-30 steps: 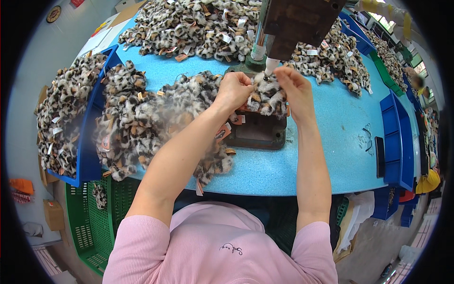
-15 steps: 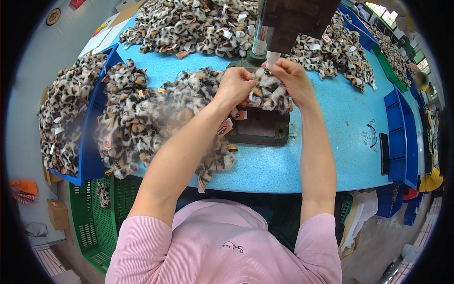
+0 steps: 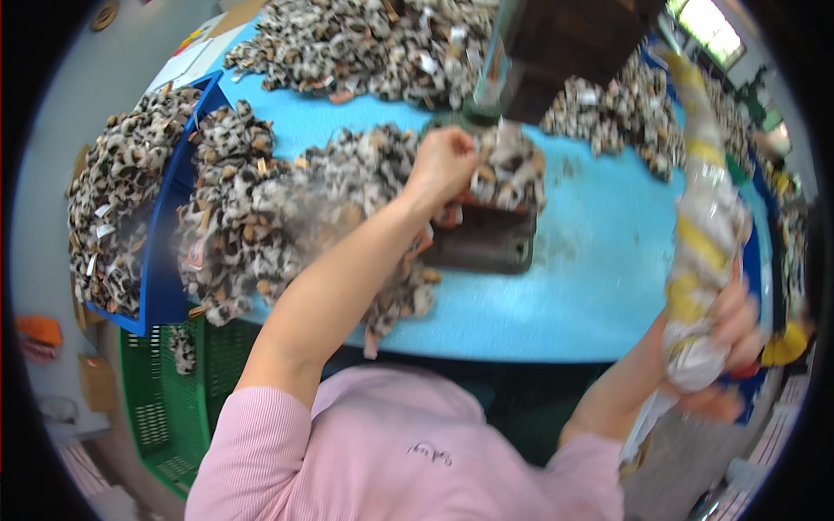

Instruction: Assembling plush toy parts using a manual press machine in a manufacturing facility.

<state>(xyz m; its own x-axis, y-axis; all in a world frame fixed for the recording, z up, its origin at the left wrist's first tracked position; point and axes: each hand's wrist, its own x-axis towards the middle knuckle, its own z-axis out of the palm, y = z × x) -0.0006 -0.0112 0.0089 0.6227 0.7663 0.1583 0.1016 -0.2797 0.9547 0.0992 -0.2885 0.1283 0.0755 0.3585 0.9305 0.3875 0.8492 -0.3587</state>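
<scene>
My left hand [image 3: 445, 165] is closed in a pinch at the left edge of a spotted plush piece [image 3: 514, 174], which lies on the base of a hand press [image 3: 478, 243]. The pinched part is hidden behind my fingers. Over the plush hangs the dark head [image 3: 560, 61] of the press, its pale tip just reaching the fur. Out to the right, my right hand [image 3: 734, 334] is wrapped round the lower end of a lever handle [image 3: 702, 230], bound in white and yellow wrapping. Hand and lever are blurred.
Beside my left forearm spreads a pile of spotted plush pieces [image 3: 295, 208]. A blue bin [image 3: 165, 234] of more plush stands at the left, above a green crate [image 3: 165, 417]. Further heaps [image 3: 373, 52] lie at the back of the blue table [image 3: 599, 286].
My right hand has left the plush and moved down and right onto the lever, which has come into view. My left hand has stayed at the plush. The view has tilted slightly.
</scene>
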